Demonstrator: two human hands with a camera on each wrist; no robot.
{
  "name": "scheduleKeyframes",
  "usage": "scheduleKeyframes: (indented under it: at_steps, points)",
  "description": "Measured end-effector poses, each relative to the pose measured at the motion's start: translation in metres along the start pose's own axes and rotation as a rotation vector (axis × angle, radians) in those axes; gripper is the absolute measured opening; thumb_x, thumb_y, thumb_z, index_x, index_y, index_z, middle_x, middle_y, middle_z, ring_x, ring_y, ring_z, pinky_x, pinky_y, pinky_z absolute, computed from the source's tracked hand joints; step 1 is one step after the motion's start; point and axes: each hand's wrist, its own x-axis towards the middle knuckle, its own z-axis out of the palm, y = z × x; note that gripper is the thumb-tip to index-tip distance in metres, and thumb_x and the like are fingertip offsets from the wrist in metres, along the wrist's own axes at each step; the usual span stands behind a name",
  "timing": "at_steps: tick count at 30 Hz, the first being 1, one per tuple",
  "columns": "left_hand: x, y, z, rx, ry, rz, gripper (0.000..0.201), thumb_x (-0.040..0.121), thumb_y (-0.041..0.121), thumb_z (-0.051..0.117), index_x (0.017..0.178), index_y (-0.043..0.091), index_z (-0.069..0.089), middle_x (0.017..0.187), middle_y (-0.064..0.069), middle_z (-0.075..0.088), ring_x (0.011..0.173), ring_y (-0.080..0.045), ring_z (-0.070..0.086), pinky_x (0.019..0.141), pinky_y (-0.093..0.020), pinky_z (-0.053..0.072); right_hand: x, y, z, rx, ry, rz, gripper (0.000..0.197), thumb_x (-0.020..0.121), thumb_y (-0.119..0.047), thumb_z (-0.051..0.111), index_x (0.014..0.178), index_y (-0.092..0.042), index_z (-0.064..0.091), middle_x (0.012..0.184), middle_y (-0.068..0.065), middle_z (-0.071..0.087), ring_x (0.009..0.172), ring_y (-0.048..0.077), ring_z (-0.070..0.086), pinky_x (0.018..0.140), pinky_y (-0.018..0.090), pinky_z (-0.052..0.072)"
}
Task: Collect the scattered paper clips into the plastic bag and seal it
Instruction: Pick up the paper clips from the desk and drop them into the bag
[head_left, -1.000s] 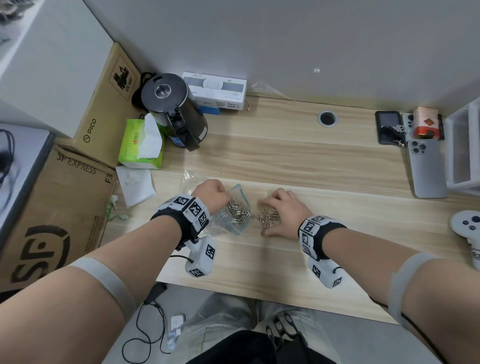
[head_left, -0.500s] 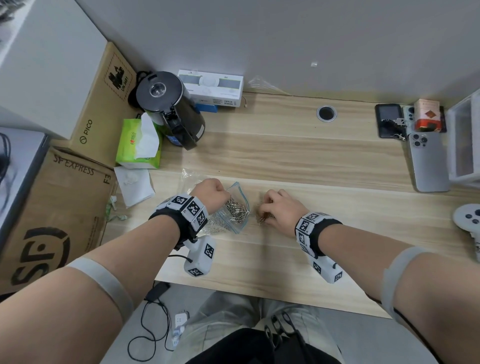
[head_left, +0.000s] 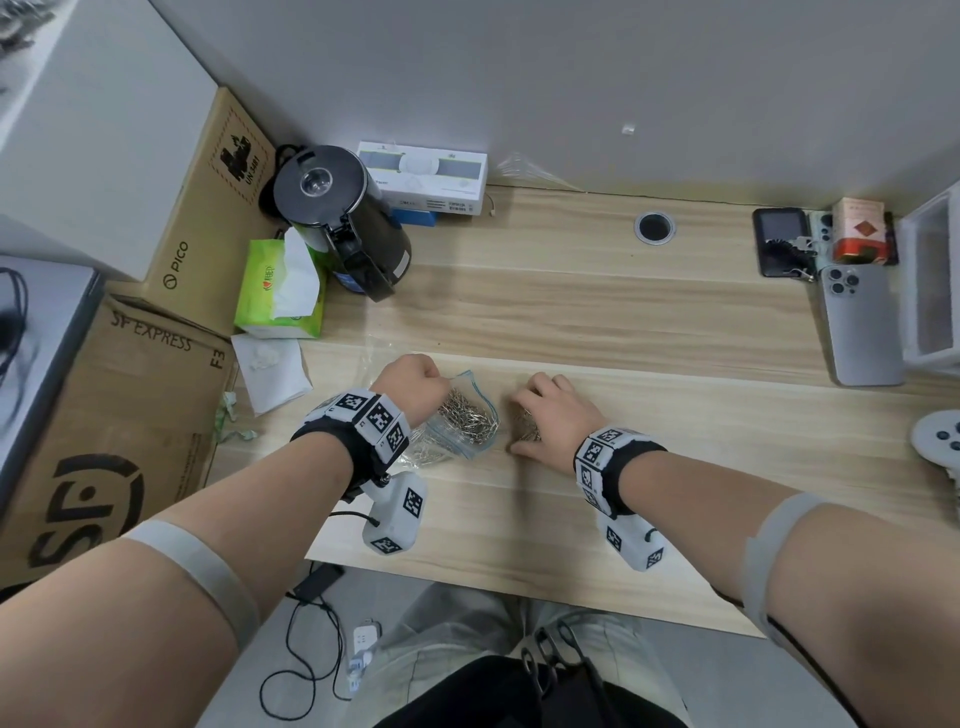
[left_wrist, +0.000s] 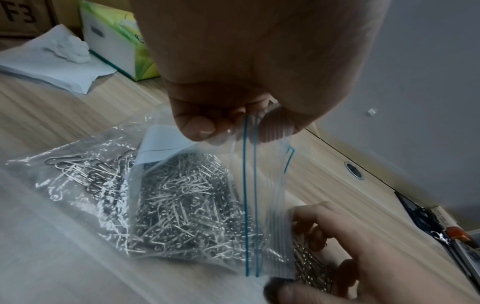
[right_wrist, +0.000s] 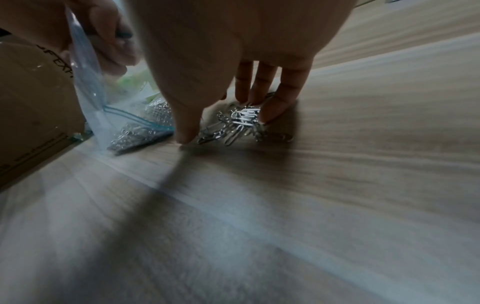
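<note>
Left hand (head_left: 410, 382) pinches the plastic bag (left_wrist: 259, 185) mouth; right hand (head_left: 553, 415), fingers curled, grips loose paper clips (right_wrist: 239, 123) just beside it.

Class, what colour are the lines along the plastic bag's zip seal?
Blue, on the clear bag; clearest in the left wrist view.

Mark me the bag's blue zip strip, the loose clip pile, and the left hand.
blue zip strip (left_wrist: 250, 195), left wrist view, on the twin blue lines mid-bag.
loose clip pile (right_wrist: 241, 123), right wrist view, on the bright clips under the fingers.
left hand (head_left: 413, 384), head view, on the back of the fist.
</note>
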Motion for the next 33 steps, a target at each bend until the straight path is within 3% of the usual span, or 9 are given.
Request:
scheduleKeyframes:
  at_steps: [5,8,11,15,24,28,31,33]
  points:
    - [-0.001,-0.001,-0.002,-0.029,0.000,0.003,0.012,0.084,0.012,0.055,0.072,0.012,0.056,0.071,-0.006,0.056,0.069,-0.024,0.053,0.061,-0.029,0.041,-0.001,0.004,0.000,0.045,0.014,-0.011,0.027,0.086,-0.031,0.063,0.112,-0.028,0.062,0.116,0.001,0.046,0.111,0.024,0.040,0.089,0.041,0.046]
    - [-0.001,-0.001,-0.001,-0.032,-0.005,-0.007,0.011,0.083,0.011,0.053,0.073,0.012,0.057,0.071,-0.006,0.056,0.069,-0.025,0.053,0.063,-0.030,0.042,-0.001,0.009,0.002,0.083,0.015,-0.023,0.016,0.086,-0.021,0.061,0.101,-0.023,0.067,0.110,0.004,0.050,0.106,0.026,0.042,0.089,0.044,0.045]
    - [-0.001,-0.001,0.000,-0.031,-0.016,-0.011,0.014,0.083,0.009,0.052,0.070,0.013,0.054,0.069,-0.005,0.054,0.067,-0.024,0.051,0.061,-0.028,0.040,-0.001,0.012,0.003,0.121,0.018,-0.023,0.015,0.084,-0.013,0.062,0.098,-0.016,0.069,0.107,0.006,0.053,0.103,0.027,0.044,0.090,0.044,0.043]
    - [-0.001,0.001,0.001,-0.017,-0.022,-0.013,0.015,0.083,0.009,0.051,0.069,0.013,0.052,0.067,-0.004,0.052,0.065,-0.023,0.050,0.058,-0.028,0.039,-0.004,0.017,-0.001,0.137,0.008,-0.025,0.018,0.085,-0.008,0.059,0.097,-0.011,0.071,0.104,0.008,0.057,0.102,0.028,0.047,0.091,0.035,0.040]
    - [0.000,0.006,0.004,0.000,-0.030,-0.017,0.018,0.083,0.010,0.052,0.066,0.016,0.049,0.066,-0.003,0.051,0.064,-0.023,0.049,0.057,-0.028,0.037,-0.013,0.025,-0.005,0.211,0.062,0.048,0.012,0.073,-0.002,0.061,0.079,-0.009,0.068,0.086,0.007,0.065,0.084,0.029,0.060,0.073,0.027,0.043]
    - [0.001,0.007,0.007,0.014,-0.034,-0.019,0.016,0.082,0.011,0.052,0.067,0.015,0.050,0.070,-0.004,0.053,0.067,-0.023,0.050,0.059,-0.029,0.039,-0.010,0.023,-0.006,0.291,0.105,0.158,0.015,0.071,-0.003,0.063,0.076,-0.014,0.072,0.082,0.002,0.070,0.081,0.021,0.062,0.074,0.025,0.048]
    - [0.001,0.007,0.007,0.010,-0.033,-0.025,0.014,0.082,0.012,0.053,0.068,0.015,0.050,0.071,-0.004,0.054,0.067,-0.023,0.051,0.060,-0.028,0.039,-0.012,0.016,-0.014,0.488,0.170,0.234,0.016,0.070,0.000,0.066,0.073,-0.014,0.073,0.071,-0.004,0.067,0.068,0.011,0.061,0.066,0.013,0.047]
    - [0.001,0.007,0.008,0.006,-0.034,-0.030,0.014,0.081,0.013,0.054,0.068,0.016,0.050,0.071,-0.004,0.053,0.067,-0.023,0.051,0.058,-0.028,0.039,-0.012,0.009,-0.022,0.614,0.172,0.255,0.014,0.069,-0.001,0.070,0.071,-0.015,0.073,0.070,-0.003,0.068,0.063,0.009,0.061,0.064,0.014,0.048]
